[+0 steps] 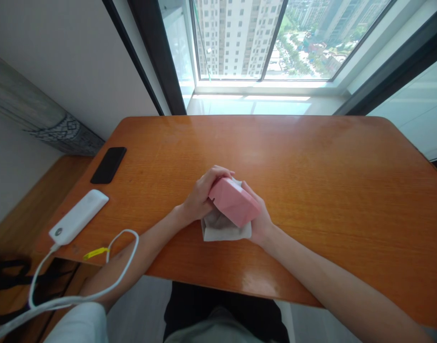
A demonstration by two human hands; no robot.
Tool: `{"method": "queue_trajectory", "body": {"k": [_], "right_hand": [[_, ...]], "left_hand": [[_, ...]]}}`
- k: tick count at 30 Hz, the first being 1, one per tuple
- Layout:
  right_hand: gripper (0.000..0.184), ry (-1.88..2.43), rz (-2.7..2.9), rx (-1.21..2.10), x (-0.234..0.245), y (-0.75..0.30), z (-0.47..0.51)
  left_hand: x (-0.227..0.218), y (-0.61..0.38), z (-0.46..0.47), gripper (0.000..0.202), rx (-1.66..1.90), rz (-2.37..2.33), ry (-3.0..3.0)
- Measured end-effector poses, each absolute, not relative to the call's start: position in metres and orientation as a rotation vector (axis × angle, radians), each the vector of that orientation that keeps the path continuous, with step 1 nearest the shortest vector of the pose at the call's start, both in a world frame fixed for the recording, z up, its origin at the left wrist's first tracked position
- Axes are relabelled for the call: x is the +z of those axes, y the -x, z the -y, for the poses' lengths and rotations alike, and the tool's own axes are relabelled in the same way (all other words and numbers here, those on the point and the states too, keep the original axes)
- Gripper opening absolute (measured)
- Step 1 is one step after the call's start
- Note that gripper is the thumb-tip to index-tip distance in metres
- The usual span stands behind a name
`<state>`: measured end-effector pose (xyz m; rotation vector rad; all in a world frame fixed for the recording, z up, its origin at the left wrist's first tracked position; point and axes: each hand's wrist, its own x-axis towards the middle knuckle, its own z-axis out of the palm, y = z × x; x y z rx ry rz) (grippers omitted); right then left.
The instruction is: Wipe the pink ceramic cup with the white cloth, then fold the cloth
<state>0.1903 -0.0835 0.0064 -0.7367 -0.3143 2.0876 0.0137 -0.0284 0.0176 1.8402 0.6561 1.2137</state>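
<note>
A small pink box [235,202] is held tilted between my two hands, low over the middle of the wooden table [329,190]. My left hand [203,193] grips its left end, with the fingers over the far side and the thumb near the lower edge. At the right end, my right hand [261,216] wraps round it, its fingers mostly hidden behind. Below the box hangs or lies a pale grey cloth [226,229]; whether it rests on the table I cannot tell. A bit of white shows at the box's far edge.
On the table's left side lie a black phone [108,165] and a white power bank [78,216]. A white cable [127,259] with a yellow tag [96,253] loops over my left forearm. Beyond the far edge is a window [261,88]; a curtain [50,105] hangs at left.
</note>
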Motion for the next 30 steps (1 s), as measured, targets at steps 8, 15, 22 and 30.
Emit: {"method": "queue_trajectory", "body": {"k": [8, 15, 22, 30], "right_hand": [[0.06, 0.785, 0.254, 2.062, 0.005, -0.183, 0.079], [0.046, 0.663, 0.181, 2.15, 0.002, -0.199, 0.082], [0.059, 0.745, 0.248, 2.143, 0.01, -0.185, 0.081], [0.059, 0.674, 0.115, 2.198, 0.012, -0.191, 0.079]], "left_hand": [[0.015, 0.009, 0.011, 0.032, 1.362, -0.845, -2.003], [0.023, -0.019, 0.039, 0.03, 1.285, -0.449, -2.226], [0.02, 0.01, 0.009, 0.019, 1.417, -0.529, -2.447], [0.022, -0.012, 0.031, 0.019, 1.421, -0.458, -2.356]]}}
